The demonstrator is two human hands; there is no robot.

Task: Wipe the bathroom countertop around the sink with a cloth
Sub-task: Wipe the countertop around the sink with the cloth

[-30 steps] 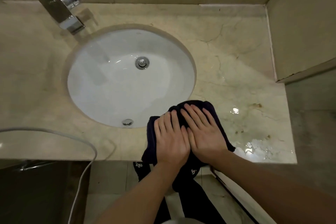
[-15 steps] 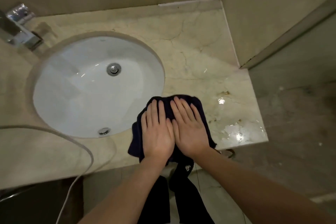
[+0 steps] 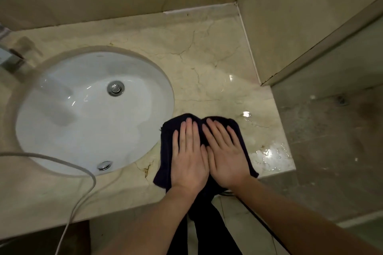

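A dark navy cloth (image 3: pixel 165 147) lies on the beige marble countertop (image 3: pixel 207 64), just right of the white oval sink (image 3: pixel 62 130). My left hand (image 3: pixel 189 157) and my right hand (image 3: pixel 224 151) press flat on the cloth side by side, fingers extended and pointing away from me. The cloth's near edge hangs over the counter's front edge. Wet patches (image 3: pixel 271 155) glisten on the counter right of my right hand.
A chrome faucet (image 3: pixel 8 58) stands at the far left behind the sink. A white cable (image 3: pixel 78 198) loops over the counter's front left. A wall (image 3: pixel 275 27) and a glass partition (image 3: pixel 335 109) close the right side. My dark trouser legs show below.
Both hands with the cloth have slid slightly right along the counter's front, away from the sink rim. The view has swung right, so the faucet now sits at the left edge.
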